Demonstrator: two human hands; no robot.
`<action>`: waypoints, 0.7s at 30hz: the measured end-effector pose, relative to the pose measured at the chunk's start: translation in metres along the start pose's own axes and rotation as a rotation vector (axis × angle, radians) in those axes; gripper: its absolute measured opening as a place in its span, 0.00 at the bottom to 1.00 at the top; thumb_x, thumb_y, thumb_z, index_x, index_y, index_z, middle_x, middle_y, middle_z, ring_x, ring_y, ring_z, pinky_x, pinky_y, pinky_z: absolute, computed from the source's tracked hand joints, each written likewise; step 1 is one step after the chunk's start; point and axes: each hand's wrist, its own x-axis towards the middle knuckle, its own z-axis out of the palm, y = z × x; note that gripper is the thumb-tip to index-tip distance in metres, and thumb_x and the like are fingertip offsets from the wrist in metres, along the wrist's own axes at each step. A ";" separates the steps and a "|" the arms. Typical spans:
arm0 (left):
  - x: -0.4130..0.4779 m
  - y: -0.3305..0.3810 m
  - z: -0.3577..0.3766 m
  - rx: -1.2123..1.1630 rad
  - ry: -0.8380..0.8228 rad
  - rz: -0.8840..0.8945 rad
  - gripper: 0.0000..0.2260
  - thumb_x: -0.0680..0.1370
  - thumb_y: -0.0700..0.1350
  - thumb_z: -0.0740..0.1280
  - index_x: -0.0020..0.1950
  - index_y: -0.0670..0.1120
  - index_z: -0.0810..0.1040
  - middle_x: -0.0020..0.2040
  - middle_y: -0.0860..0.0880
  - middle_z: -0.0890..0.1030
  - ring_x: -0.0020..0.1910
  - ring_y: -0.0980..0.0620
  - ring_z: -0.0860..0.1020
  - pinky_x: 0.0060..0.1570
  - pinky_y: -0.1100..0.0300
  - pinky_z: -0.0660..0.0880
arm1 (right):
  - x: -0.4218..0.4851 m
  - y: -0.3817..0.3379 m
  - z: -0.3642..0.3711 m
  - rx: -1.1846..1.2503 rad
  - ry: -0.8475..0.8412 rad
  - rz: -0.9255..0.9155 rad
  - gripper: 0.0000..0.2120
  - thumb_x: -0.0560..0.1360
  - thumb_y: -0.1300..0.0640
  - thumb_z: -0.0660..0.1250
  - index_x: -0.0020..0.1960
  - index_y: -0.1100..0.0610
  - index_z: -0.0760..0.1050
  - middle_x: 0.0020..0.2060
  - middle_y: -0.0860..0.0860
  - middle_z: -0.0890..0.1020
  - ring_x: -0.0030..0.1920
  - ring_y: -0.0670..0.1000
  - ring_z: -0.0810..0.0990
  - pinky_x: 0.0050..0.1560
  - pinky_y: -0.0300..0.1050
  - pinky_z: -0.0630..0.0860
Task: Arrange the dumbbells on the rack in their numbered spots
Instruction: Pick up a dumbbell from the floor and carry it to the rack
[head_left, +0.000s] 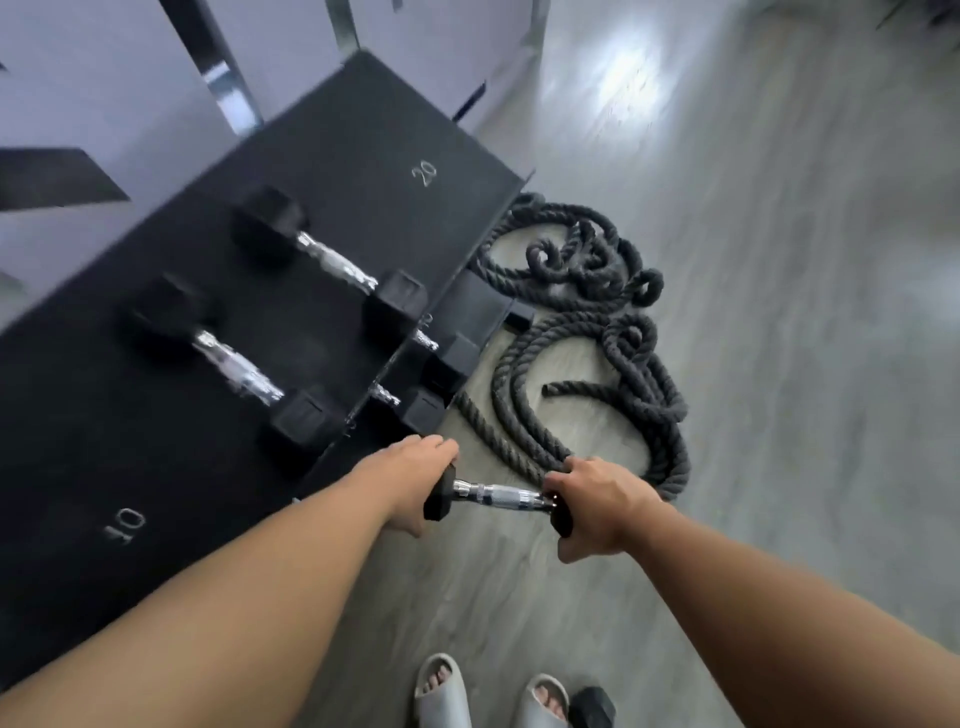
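Nearest you, your feet in pale slides (491, 693) stand on the grey floor (779, 364), with a dark hex head of another dumbbell (592, 704) just beside your right foot. Above them you carry a small hex dumbbell (496, 496) level in the air in front of the rack, your left hand (415, 475) cupped over one black head and your right hand (597, 506) wrapped around the other, its knurled chrome handle bare between them. You look to be mid-carry, with placement not yet done; the next move calls for matching this weight to its painted number, and its own marking cannot be read here. The spot marked 10 (124, 525) on the top shelf (78, 441) lies bare close to your left arm, so lift over the shelf edge and set it down lengthwise like its neighbours. Further on, two larger dumbbells (236, 364) (332, 262) lie side by side, the spot marked 20 (423, 171) beyond them is bare, and more dumbbell ends show on a lower shelf (441, 358). A coiled battle rope (597, 332) lies on the floor beside the rack.
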 end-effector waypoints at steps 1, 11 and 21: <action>-0.019 -0.002 -0.024 -0.007 0.025 -0.001 0.29 0.61 0.50 0.78 0.55 0.56 0.66 0.53 0.58 0.72 0.53 0.52 0.72 0.51 0.53 0.75 | -0.013 -0.010 -0.018 0.024 0.012 -0.002 0.31 0.56 0.36 0.71 0.58 0.44 0.75 0.50 0.50 0.76 0.49 0.56 0.79 0.45 0.45 0.77; -0.176 -0.057 -0.181 0.184 0.166 -0.110 0.30 0.65 0.47 0.77 0.65 0.52 0.73 0.57 0.55 0.70 0.58 0.50 0.73 0.57 0.48 0.75 | -0.033 -0.131 -0.134 0.205 0.199 -0.156 0.30 0.57 0.36 0.68 0.57 0.45 0.76 0.47 0.48 0.75 0.49 0.55 0.81 0.50 0.48 0.80; -0.322 -0.144 -0.189 -0.029 0.079 -0.416 0.30 0.60 0.42 0.81 0.60 0.54 0.78 0.56 0.52 0.79 0.53 0.49 0.78 0.52 0.48 0.80 | -0.014 -0.286 -0.142 0.276 0.143 -0.437 0.35 0.56 0.32 0.64 0.58 0.47 0.78 0.45 0.48 0.82 0.51 0.52 0.81 0.51 0.46 0.80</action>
